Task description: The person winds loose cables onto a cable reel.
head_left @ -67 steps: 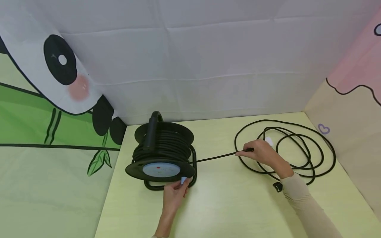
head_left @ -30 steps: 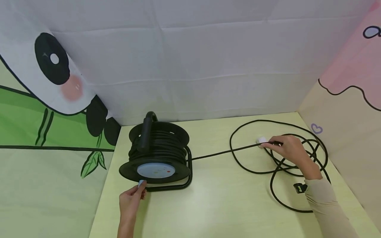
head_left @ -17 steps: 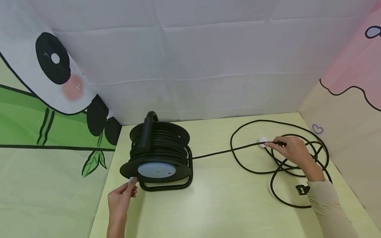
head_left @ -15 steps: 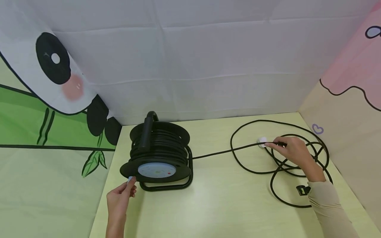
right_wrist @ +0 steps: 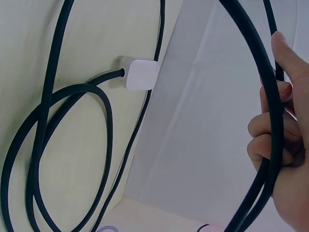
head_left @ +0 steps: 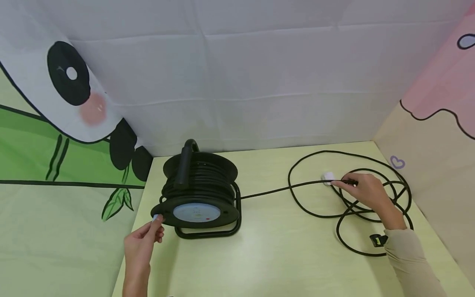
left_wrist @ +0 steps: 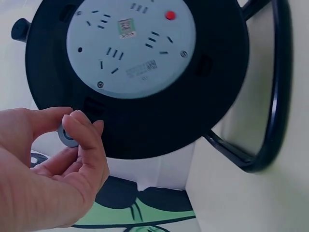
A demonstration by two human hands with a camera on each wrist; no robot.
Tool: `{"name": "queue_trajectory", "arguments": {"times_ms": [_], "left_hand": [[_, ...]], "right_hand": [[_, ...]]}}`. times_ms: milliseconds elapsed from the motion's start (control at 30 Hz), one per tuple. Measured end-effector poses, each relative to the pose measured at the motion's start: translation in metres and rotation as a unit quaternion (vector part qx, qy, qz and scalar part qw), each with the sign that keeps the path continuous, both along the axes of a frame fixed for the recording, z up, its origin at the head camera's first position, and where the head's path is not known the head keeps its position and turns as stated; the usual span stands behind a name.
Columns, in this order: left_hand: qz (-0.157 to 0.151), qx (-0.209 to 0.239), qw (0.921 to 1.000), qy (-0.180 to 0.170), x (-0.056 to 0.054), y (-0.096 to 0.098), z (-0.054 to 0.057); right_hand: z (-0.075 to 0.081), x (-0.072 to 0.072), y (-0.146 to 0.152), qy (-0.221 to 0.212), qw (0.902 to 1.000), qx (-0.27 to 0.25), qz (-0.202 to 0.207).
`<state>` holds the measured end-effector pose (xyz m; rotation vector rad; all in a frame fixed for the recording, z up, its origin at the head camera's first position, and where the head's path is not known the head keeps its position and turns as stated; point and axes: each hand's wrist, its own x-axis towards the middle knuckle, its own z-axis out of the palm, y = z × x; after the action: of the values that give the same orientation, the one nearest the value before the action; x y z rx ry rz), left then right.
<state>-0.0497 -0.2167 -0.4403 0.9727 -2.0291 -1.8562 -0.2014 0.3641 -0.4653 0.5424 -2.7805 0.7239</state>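
Note:
A black cable reel (head_left: 202, 179), wound with black cable, stands at the left of the table with its pale blue socket face (head_left: 196, 212) toward me. My left hand (head_left: 139, 245) pinches the small pale crank knob (left_wrist: 67, 137) at the reel's flange, between thumb and fingers. From the reel the cable (head_left: 271, 191) runs rightward, fairly straight, into my right hand (head_left: 365, 190), whose fingers curl round it. Loose cable loops (head_left: 408, 185) lie about the right hand. A white plug (right_wrist: 141, 74) on the cable's end lies near the right fingertips in the head view.
The reel rests on a black tubular frame (head_left: 208, 236) with an upright handle (head_left: 183, 167). Pale cloth walls (head_left: 259, 103) rise behind and at both sides of the light wooden table (head_left: 274, 251). A black strap piece (head_left: 377, 240) shows at the right wrist.
My left hand has carried the knob leftward round the flange, and the reel's face has turned. The right hand shifted rightward, then has stayed nearly still.

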Motion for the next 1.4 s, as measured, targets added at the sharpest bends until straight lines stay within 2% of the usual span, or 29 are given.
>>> {"name": "queue_trajectory", "arguments": {"times_ms": [167, 300, 500, 733, 933, 1067, 1400], "left_hand": [[0.007, 0.001, 0.9999, 0.015, 0.0, 0.007, 0.016], [0.003, -0.003, 0.9997, 0.023, 0.0, 0.013, 0.025], [-0.01, -0.02, 0.9995, 0.024, 0.0, 0.02, 0.035], [-0.018, -0.017, 0.9991, 0.036, -0.001, 0.031, 0.045], [-0.028, -0.008, 0.9973, 0.067, -0.002, 0.043, 0.05], [-0.042, -0.01, 0.9968, 0.067, -0.004, 0.05, 0.052], [-0.088, -0.011, 0.9922, 0.088, -0.006, 0.06, 0.048]], "right_hand": [[-0.001, 0.004, 0.0, -0.012, 0.9998, -0.01, -0.012], [-0.004, 0.004, -0.002, -0.018, 0.9998, -0.006, -0.006], [-0.009, 0.002, -0.004, -0.021, 0.9998, -0.004, -0.002], [-0.013, 0.002, -0.009, -0.053, 0.9986, 0.004, -0.005], [-0.015, 0.002, -0.016, -0.078, 0.997, 0.0, 0.005], [-0.016, 0.003, -0.022, -0.093, 0.9955, -0.009, 0.013], [-0.023, 0.003, -0.033, -0.111, 0.9933, -0.009, 0.029]]}}
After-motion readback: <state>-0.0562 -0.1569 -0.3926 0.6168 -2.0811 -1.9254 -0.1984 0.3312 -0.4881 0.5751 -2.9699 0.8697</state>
